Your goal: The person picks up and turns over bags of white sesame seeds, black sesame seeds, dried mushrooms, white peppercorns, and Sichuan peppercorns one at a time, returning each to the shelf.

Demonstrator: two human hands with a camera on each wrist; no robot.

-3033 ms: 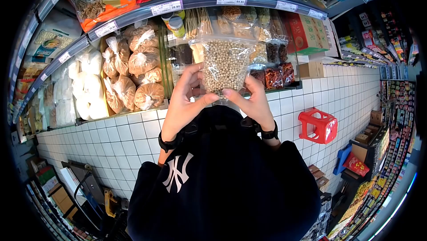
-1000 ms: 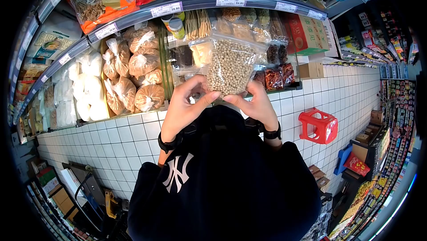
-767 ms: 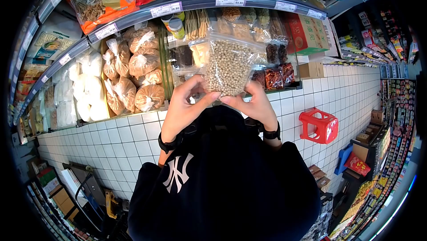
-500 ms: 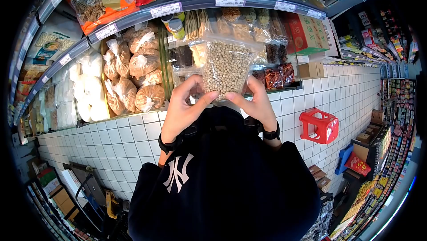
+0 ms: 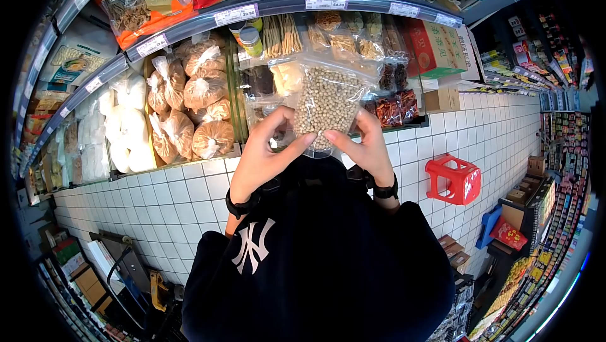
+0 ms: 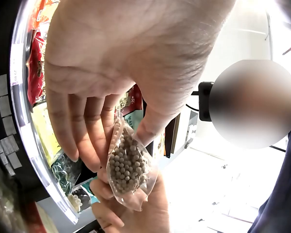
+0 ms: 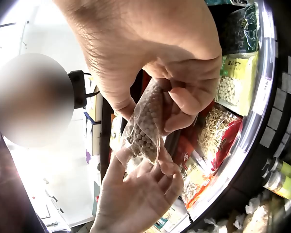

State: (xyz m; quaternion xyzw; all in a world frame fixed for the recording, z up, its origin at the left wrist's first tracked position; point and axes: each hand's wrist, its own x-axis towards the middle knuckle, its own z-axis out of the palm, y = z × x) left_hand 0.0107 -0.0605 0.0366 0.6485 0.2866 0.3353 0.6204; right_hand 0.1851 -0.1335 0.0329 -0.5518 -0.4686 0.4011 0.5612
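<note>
A clear zip bag of pale round beads or peppercorns (image 5: 328,96) is held up before the chest, its zip edge away from the body. The left hand (image 5: 265,153) grips its lower left corner, thumb on the near face and fingers behind. At the lower right, the right hand (image 5: 369,149) pinches it the same way. In the left wrist view the bag (image 6: 128,167) lies between the left thumb and fingers of the left hand (image 6: 121,68). The right wrist view shows the right hand (image 7: 155,58) with curled fingers against the bag (image 7: 145,121).
Behind the bag is a display bin with packets of dried goods (image 5: 398,110) and jars (image 5: 250,42). Tied brown bags (image 5: 211,137) lie to its left. A shelf edge with price labels (image 5: 326,2) runs above. A red stool (image 5: 453,179) stands on the tiled floor at right.
The bag has shifted and tilted slightly in the hands, moving a little to the right since half a second ago. Both hands keep hold of its lower part.
</note>
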